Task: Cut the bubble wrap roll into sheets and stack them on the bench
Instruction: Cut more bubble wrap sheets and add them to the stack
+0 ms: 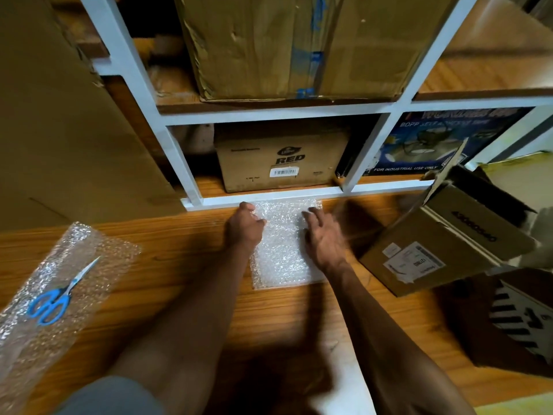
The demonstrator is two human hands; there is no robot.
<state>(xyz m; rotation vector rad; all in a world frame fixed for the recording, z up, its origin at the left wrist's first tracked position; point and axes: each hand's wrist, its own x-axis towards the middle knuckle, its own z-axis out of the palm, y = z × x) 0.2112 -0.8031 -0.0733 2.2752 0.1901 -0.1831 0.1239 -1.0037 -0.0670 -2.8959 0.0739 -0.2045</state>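
While both hands work at the far end of the cut sheet, the rest of the job sits well off to the person's left: the bubble wrap roll lies partly unrolled at the bench's left edge, its long axis running from the near left corner up and away, with the blue-handled scissors resting on top, blades pointing away. The left hand is nearer to them; its fingers are curled onto the sheet's far left corner, seemingly pinching it. The right hand is blurred, fingers spread and loose over the sheet's right side, holding nothing. That sheet lies flat on the wooden bench, crinkly, clear and glinting, its far end touching the white shelf frame. A tilted cardboard box crowds its right.
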